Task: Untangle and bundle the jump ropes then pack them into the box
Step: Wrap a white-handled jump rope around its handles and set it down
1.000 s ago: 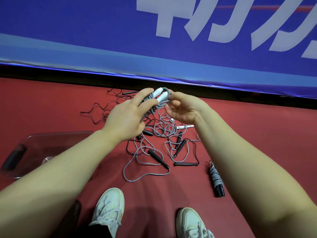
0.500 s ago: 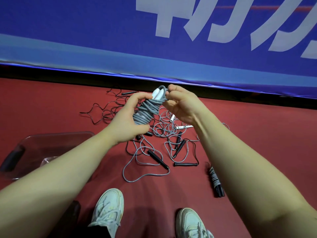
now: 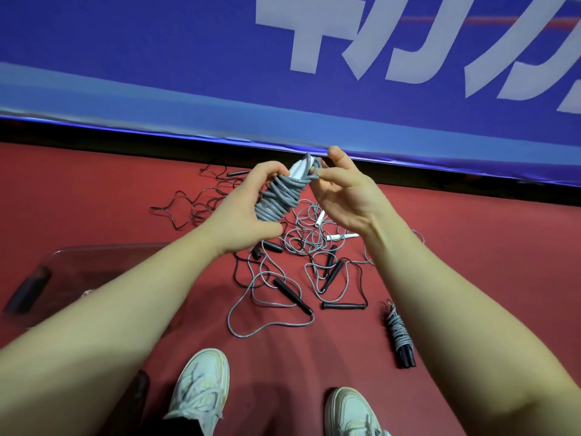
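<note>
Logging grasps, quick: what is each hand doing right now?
Left hand: holding the grey rope bundle.
Right hand: fingertip at the bundle's top; grip cannot be told.

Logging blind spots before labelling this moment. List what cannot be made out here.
Head view throughout.
1. Clear box: the left forearm covers its near side; contents unreadable through the plastic.
2. White handles: mostly buried in the grey rope bundle that the left hand grips.
3. Right hand: whether its fingertip pinches the rope's end or only touches it is unclear.
4. Tangled ropes: both hands hide part; count impossible.
</note>
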A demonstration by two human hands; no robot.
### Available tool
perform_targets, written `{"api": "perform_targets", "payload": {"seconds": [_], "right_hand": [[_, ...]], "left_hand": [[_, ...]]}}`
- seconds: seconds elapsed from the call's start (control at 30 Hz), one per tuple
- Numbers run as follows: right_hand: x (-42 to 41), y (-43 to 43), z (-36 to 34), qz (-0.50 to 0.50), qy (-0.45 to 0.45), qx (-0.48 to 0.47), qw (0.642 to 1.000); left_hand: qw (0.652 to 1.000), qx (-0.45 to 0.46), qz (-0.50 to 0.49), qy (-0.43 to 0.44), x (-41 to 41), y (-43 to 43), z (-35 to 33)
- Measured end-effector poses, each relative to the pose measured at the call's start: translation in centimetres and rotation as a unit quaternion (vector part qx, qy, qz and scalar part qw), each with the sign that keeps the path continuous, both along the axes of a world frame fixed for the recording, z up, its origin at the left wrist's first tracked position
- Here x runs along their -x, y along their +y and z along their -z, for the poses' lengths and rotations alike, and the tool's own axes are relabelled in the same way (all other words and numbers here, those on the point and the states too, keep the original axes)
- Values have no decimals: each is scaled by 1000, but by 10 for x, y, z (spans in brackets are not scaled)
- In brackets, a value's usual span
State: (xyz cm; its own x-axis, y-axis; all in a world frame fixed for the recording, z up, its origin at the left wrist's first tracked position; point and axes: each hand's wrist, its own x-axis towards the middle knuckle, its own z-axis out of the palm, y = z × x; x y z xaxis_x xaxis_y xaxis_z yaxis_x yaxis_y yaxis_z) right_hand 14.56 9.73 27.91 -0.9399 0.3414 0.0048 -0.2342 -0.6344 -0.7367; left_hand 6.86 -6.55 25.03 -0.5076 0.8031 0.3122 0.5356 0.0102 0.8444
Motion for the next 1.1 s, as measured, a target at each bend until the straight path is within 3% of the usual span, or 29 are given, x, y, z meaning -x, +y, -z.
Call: {"api": "perform_targets", "payload": {"seconds": [0.07,0.13,0.3,0.37,0.5,0.73,0.87,0.97,1.1], "right_hand": [[-6,8,2,-32,-34,-135,990],[-12,18,8,-63,-68,-274,957],[-23,25,7,-51,-98,-410,906],[-25,23,2,-49,-92,-379,919],[-24,19,2,-75,-132,-221,963],[-15,11,4,-30,-207,-173,963],[-19,14,-1,-63,-267,-76,959],[-24,13,3,-88,-309,-86,943],[-26,8,9,-84,-255,-46,962]], "left_hand": [[999,35,21,21,3,-5,0],[996,64,51,40,5,-9,2],[993,80,86,-1,5,-4,5],[994,71,87,-9,4,-3,2],[995,72,54,29,1,2,1],[957,146,-83,238,-6,11,4],[934,180,-122,284,-6,8,7],[917,198,-114,328,-6,5,14],[941,163,-120,272,-5,7,13]]}}
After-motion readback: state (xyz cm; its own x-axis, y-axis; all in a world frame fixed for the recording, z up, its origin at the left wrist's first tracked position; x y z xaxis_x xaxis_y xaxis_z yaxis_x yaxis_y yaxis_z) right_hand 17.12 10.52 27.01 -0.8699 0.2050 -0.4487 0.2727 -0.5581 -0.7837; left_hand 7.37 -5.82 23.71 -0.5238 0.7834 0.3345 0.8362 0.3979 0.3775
